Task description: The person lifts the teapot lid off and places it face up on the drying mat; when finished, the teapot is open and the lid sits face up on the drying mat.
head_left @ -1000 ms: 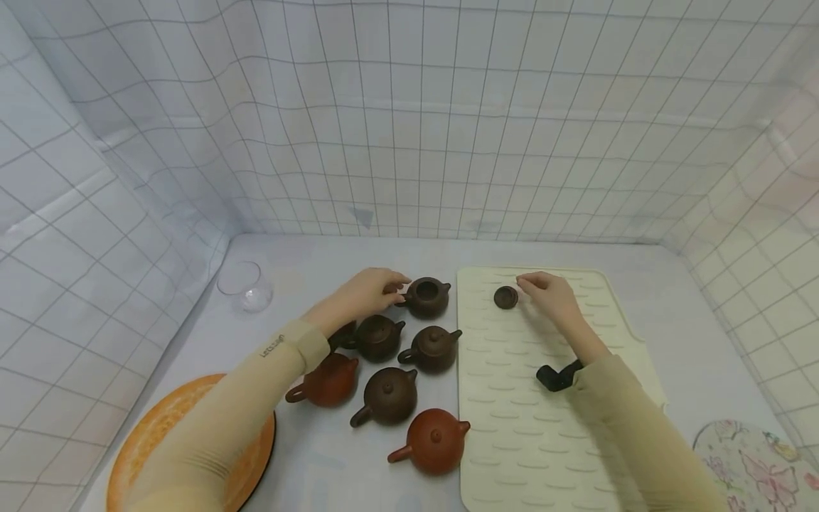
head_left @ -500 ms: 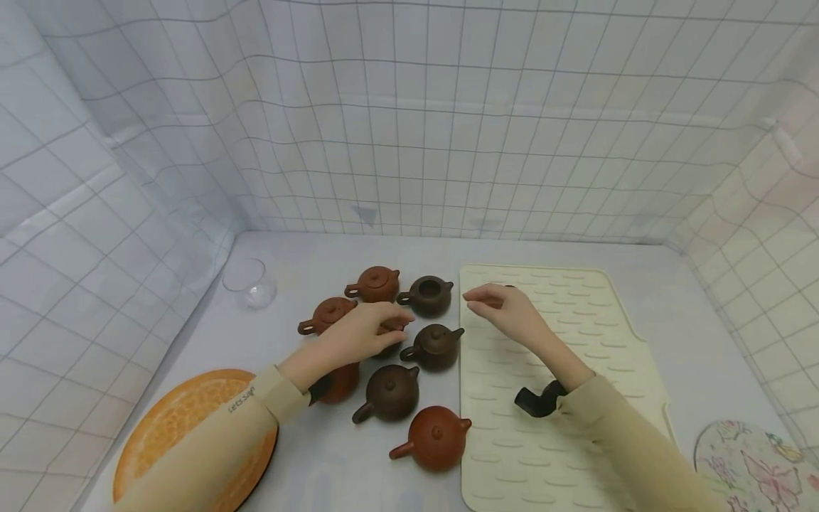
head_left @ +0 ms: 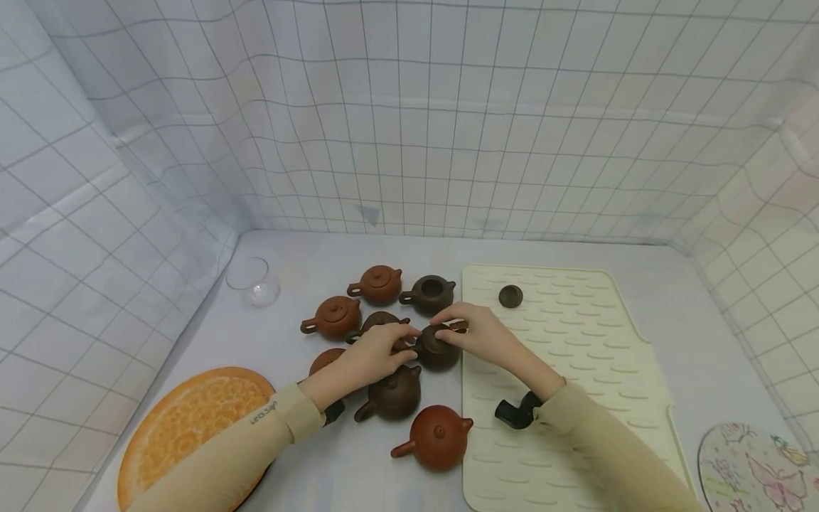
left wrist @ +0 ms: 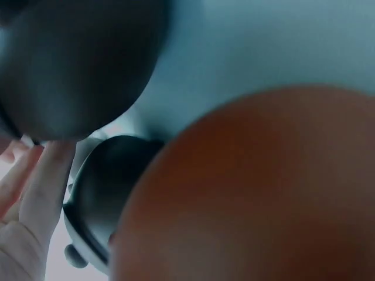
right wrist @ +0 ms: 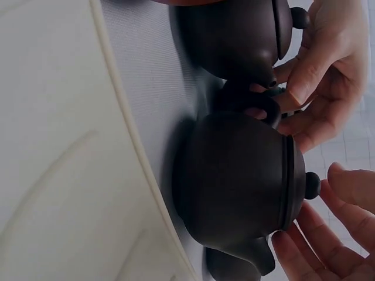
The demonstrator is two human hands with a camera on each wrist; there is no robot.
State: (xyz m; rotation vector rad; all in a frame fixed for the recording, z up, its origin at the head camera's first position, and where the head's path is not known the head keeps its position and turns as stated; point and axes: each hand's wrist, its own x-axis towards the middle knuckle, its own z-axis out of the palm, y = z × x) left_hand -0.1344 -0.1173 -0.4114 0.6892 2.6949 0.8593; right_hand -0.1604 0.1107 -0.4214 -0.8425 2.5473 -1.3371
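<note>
My left hand [head_left: 377, 353] grips the handle of a dark brown teapot [head_left: 439, 359], its fingertips showing through the handle loop in the right wrist view. That teapot stands upright beside the mat with its lid [right wrist: 289, 181] on. Around the lid's round knob [right wrist: 313, 185] the thumb and fingers of my right hand [head_left: 480, 333] are spread, fingertips right at the knob. Behind it is a dark teapot without a lid [head_left: 441, 306]. A loose dark lid [head_left: 510, 296] lies on the mat. Another dark teapot [head_left: 397, 395] sits just in front of my left hand.
Red-brown teapots, one at the back [head_left: 379, 286] and one at the front [head_left: 439, 441], stand among several others. A cream ridged mat [head_left: 576, 398] covers the right side. An orange round mat [head_left: 198, 427], a clear glass [head_left: 261, 293] and a patterned round piece [head_left: 755, 462] lie outward.
Both hands have come away from the lidless teapot and the loose lid. They have moved nearer, to the lidded dark teapot; my left hand has taken its handle.
</note>
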